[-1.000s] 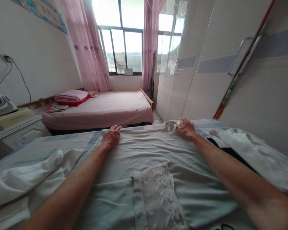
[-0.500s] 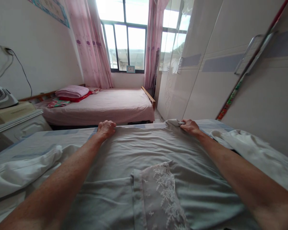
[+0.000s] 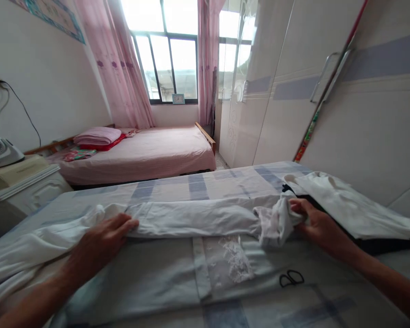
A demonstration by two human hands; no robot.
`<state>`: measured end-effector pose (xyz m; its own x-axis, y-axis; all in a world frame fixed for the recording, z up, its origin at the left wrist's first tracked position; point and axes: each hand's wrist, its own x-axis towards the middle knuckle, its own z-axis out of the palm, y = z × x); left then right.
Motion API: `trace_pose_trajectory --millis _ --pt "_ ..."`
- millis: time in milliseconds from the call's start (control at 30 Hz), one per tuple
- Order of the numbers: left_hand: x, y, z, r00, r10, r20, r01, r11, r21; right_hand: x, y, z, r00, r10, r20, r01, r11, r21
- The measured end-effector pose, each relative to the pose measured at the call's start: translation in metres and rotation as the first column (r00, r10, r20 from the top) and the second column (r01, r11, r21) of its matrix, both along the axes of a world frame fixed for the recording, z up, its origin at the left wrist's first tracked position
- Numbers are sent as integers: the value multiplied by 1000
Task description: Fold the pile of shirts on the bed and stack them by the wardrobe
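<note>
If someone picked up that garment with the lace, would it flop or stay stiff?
The garment would probably flop: its cloth lies folded and bunches at the right hand. It is likely fairly light, since the wrinkles suggest thin fabric. The lace looks sheer, so it may be delicate if tugged.

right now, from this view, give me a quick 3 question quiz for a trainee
1. True or false: the left hand is on the windowsill.

2. Which hand grips the bunched cloth?
A) left
B) right
C) neither

3. Fill in: as pictured, the black loops lie to the ____ of the lace panel.

Key:
1. False, it is at the pale garment.
2. B, the right hand.
3. Right.
</note>
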<state>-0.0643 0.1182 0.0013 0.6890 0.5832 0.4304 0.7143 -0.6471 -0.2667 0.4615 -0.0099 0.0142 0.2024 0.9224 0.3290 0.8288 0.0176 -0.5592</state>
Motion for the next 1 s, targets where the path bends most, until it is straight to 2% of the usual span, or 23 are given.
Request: trace_pose_trajectory --millis 100,267,333,400,467,567,633,700,800,867,933,1000 --pt "1 -11 -11 1000 -19 13 19 998 -63 -5 -13 -13 999 43 -7 -43 998 -40" --pt "10 -26 1 999 20 45 -17 997 -74 5 -18 -7 998 61 -11 -61 998 26" --pt "8 -32 6 1000 26 -9 -27 982 -187 11 -20 -7 991 136 12 -136 989 -52" --pt "5 -33 10 999 39 -16 -43 941 -335 16 -21 -8 982 188 36 -181 974 -138" --pt "7 -27 14 994 93 61 -59 907 -416 19 -20 -5 990 136 46 -128 981 -144" --pt "18 -7 19 971 143 193 -57 918 -392 18 -9 8 999 0 41 3 997 -73" --pt "28 7 15 965 140 222 -52 931 -360 16 3 14 999 -15 37 17 999 -40" --pt "34 17 1 970 158 184 -79 924 -375 14 16 11 999 14 43 -12 999 -40" --pt "32 25 -23 972 229 60 -180 879 -442 18 33 -5 993 77 92 -64 988 -138" --pt "28 27 -32 961 276 -2 -244 846 -474 24 38 -15 989 92 114 -66 975 -212" --pt "29 26 -30 952 305 -23 -278 833 -478 29 37 -16 995 33 95 -13 979 -202" --pt "37 22 -20 955 298 10 -260 849 -460 31 30 -9 1000 -10 21 13 986 -168"
